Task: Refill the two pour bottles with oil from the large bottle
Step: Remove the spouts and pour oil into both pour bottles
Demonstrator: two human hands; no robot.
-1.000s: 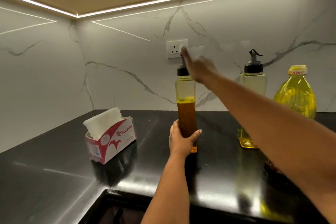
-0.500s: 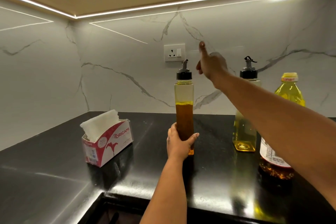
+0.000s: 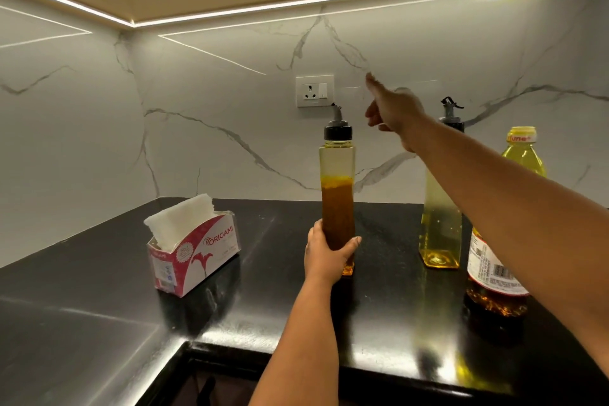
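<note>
Head cam: black counter [image 3: 99, 323] in a corner w/ white marble-look wall. Left hand [image 3: 326, 252] is wrapped round the lower part of the first pour bottle [image 3: 337, 175], which is stood upright on the counter, black cap w/ spout on top, dark amber oil up to approx the middle. Right hand [image 3: 393, 109] is held up in the air btw the two pour bottles, index finger stretched toward the wall, other fingers curled in, nothing gripped. Second pour bottle [image 3: 440, 227] is seen to the right, partly hidden behind the right forearm, pale yellow oil inside. Large bottle [image 3: 491, 273] w/ yellow cap is stood just beside it at the right edge, also partly covered by the arm. Tissue box [image 3: 194, 250] is set well apart on the left. Wall socket [image 3: 314, 91] is mounted above the first bottle.
</note>
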